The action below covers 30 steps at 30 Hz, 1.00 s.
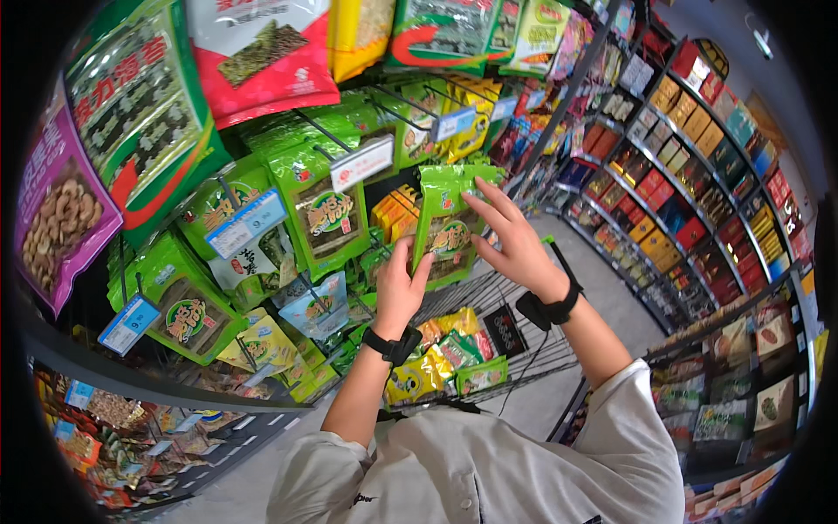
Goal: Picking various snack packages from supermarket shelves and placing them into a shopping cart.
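A green snack packet (452, 229) with a clear window, which shows dark flat pieces inside, is held up in front of the hanging rack. My left hand (400, 285) pinches its lower left edge between thumb and fingers. Spread fingers of my right hand (514, 245) lie over the packet's right side; whether they press on it is hard to tell. Each wrist wears a black strap with a small device. Just left of the held packet, a similar green packet (328, 219) hangs on a hook.
Price tags (245, 223) jut out on hooks among hanging snack bags. A wire shopping cart (546, 354) below holds several bagged snacks (452, 357) and a black box (505, 329). Shelves of boxed goods (674, 187) line the right side, across a grey floor (589, 262).
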Each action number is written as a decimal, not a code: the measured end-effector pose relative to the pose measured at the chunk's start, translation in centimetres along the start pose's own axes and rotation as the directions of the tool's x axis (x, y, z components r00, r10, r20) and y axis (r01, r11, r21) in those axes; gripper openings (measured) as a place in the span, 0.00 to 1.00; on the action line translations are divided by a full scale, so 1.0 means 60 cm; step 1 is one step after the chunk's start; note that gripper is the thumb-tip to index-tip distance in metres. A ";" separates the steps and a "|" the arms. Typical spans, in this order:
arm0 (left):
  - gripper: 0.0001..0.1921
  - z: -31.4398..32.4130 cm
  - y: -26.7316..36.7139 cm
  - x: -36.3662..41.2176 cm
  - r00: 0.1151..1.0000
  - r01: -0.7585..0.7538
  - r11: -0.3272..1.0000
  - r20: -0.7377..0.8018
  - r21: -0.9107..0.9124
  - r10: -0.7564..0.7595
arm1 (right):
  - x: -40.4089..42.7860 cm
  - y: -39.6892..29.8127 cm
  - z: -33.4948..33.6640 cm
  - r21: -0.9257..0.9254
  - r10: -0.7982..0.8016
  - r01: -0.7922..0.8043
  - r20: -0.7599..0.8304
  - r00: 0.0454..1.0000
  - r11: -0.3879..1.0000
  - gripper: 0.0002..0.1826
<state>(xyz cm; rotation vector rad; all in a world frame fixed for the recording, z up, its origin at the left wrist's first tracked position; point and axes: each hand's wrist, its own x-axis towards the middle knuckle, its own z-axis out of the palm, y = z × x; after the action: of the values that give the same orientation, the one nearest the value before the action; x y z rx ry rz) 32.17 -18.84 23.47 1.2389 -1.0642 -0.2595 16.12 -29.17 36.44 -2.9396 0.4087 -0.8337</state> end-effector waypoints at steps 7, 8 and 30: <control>0.13 0.010 0.023 0.064 0.988 -0.050 0.989 -0.139 0.141 0.070 | 0.104 0.011 0.056 0.128 0.095 -0.092 -0.018 0.995 0.988 0.41; 0.13 0.015 0.014 0.066 0.976 -0.096 0.989 -0.186 0.112 0.116 | 0.108 0.010 0.064 0.094 0.091 -0.086 -0.043 0.995 0.992 0.41; 0.17 0.057 -0.024 0.095 0.969 -0.074 0.997 -0.240 -0.029 0.065 | 0.157 0.027 0.105 0.012 0.076 -0.075 -0.150 0.986 0.997 0.40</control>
<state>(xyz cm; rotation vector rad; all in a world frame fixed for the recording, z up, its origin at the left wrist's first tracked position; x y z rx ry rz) 33.04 -25.42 24.97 1.1641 -0.8880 -0.0736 26.72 -33.38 35.66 -2.8453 0.5215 -1.0485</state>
